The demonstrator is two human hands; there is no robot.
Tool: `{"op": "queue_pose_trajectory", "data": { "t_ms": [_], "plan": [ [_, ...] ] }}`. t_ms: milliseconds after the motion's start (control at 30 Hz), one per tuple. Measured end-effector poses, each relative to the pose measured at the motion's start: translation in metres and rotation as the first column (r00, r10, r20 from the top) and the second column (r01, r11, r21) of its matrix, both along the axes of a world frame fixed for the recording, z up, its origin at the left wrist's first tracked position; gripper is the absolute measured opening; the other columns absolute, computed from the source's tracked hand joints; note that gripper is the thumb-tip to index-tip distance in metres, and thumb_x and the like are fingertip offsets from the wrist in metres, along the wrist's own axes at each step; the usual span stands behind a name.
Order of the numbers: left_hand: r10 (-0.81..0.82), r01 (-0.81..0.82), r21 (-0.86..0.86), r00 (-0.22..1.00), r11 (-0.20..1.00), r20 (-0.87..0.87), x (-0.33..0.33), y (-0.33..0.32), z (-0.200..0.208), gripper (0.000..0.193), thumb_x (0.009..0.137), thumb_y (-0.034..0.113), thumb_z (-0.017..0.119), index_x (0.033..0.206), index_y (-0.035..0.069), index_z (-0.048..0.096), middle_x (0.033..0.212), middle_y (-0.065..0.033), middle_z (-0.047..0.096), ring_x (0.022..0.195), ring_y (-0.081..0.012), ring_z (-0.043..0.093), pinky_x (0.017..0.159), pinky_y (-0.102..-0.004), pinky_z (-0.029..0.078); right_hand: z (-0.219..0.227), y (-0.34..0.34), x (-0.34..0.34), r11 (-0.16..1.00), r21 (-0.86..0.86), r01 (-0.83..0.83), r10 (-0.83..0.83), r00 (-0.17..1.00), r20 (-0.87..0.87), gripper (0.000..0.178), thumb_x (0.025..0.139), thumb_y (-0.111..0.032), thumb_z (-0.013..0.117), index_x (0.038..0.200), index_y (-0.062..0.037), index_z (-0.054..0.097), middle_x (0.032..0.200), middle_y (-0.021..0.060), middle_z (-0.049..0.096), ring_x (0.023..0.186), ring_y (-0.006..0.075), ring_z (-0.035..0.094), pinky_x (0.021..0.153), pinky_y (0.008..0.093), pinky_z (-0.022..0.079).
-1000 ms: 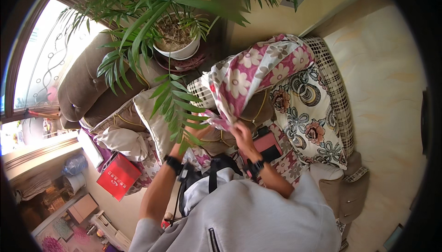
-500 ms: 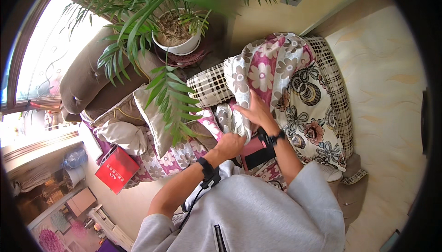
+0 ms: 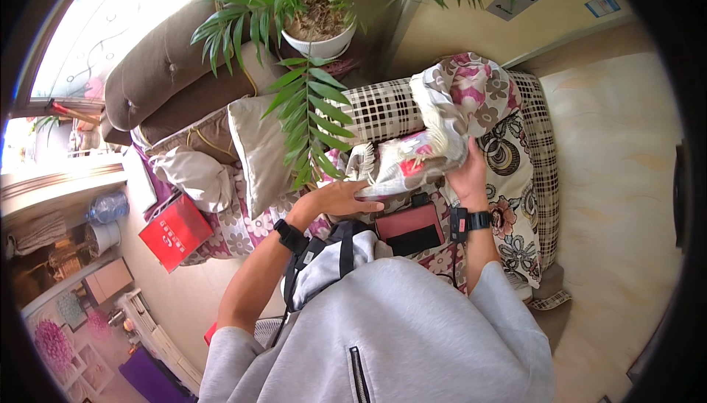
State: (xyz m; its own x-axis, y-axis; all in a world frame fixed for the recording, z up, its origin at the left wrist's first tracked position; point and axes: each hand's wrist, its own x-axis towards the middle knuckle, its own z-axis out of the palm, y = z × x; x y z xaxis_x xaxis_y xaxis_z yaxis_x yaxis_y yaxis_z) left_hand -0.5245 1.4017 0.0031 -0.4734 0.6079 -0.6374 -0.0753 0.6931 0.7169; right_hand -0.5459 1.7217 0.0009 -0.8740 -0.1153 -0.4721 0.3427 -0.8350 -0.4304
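Observation:
A fringed floral throw (image 3: 420, 164) in white, grey and magenta lies partly folded across the right part of the sofa. My left hand (image 3: 339, 199) pinches its near left edge, thumb and fingers on either side of the cloth. At the throw's right side, my right hand (image 3: 468, 175) grips a fold; its fingers are partly hidden behind the fabric. Just below, between my forearms, a pink-and-black flat case (image 3: 411, 228) rests on the floral sofa cover. A checked bolster (image 3: 375, 112) lies beyond the throw.
A potted palm (image 3: 318, 39) hangs its fronds over the sofa near my left hand. Left of it are a cream cushion (image 3: 258, 153), a crumpled pale cloth (image 3: 193, 178) and a red bag (image 3: 175, 232). A patterned cover (image 3: 508, 197) lies on the right sofa arm.
The throw, gathered upright before, now spreads sideways with its fringe showing. My hands have moved apart, left hand leftward, right hand rightward. The view has shifted slightly.

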Motion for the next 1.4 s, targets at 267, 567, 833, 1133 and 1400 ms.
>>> {"op": "queue_pose_trajectory", "data": {
  "t_ms": [267,567,833,1133,1400],
  "plan": [
    [-0.257,0.320,-0.020,0.724,0.947,-0.640,0.072,-0.007,-0.055,0.036,0.073,0.026,0.076,0.105,0.009,0.069,0.125,-0.0091,0.062,0.128,-0.0310,0.048,0.109,-0.0423,0.038,-0.044,0.049,0.105,0.963,0.264,0.060,-0.119,0.970,0.213,0.048,0.090,-0.003,0.056,0.138,0.0003,0.046,0.130,0.0142,0.059,0.116,0.0313,0.059,0.102,0.0474,0.048],
    [-0.457,0.055,-0.671,0.773,0.739,-0.440,0.063,-0.046,-0.062,0.009,0.082,0.014,0.066,0.084,0.011,0.075,0.089,-0.0090,0.072,0.081,-0.0241,0.072,0.064,-0.0370,0.055,-0.013,0.040,0.093,0.963,0.270,-0.002,-0.050,0.981,0.187,0.053,0.089,0.002,0.054,0.141,-0.0017,0.044,0.134,0.0129,0.056,0.122,0.0299,0.056,0.105,0.0452,0.044],
    [0.087,-0.573,-0.500,0.709,0.649,-0.700,0.022,-0.132,-0.015,0.017,0.074,0.018,0.070,0.080,0.002,0.072,0.078,-0.0206,0.070,0.076,-0.0368,0.071,0.067,-0.0452,0.057,0.016,-0.013,0.031,0.909,0.392,-0.144,0.182,0.981,-0.062,0.062,0.093,-0.002,0.059,0.149,-0.0066,0.033,0.140,0.0120,0.052,0.129,0.0265,0.050,0.108,0.0422,0.039],
    [0.735,-0.736,0.468,0.058,0.488,-0.675,-0.125,-0.137,-0.078,0.066,0.076,0.005,0.068,0.139,0.001,0.047,0.134,-0.0260,0.054,0.126,-0.0411,0.051,0.107,-0.0441,0.042,-0.041,-0.067,-0.168,0.784,0.617,0.072,-0.038,0.997,-0.068,0.038,0.090,-0.009,0.066,0.126,-0.0050,0.053,0.125,0.0099,0.060,0.115,0.0252,0.058,0.096,0.0404,0.049],
    [0.644,-0.641,0.162,0.653,0.750,-0.398,0.008,-0.102,-0.196,0.038,0.080,0.016,0.069,0.116,0.004,0.067,0.112,-0.0218,0.067,0.109,-0.0368,0.061,0.097,-0.0416,0.048,-0.224,-0.042,-0.139,-0.219,0.910,-0.352,0.727,0.564,0.393,0.052,0.084,-0.015,0.067,0.131,-0.0026,0.051,0.131,0.0237,0.057,0.113,0.0398,0.059,0.096,0.0438,0.048]
  ]
}}
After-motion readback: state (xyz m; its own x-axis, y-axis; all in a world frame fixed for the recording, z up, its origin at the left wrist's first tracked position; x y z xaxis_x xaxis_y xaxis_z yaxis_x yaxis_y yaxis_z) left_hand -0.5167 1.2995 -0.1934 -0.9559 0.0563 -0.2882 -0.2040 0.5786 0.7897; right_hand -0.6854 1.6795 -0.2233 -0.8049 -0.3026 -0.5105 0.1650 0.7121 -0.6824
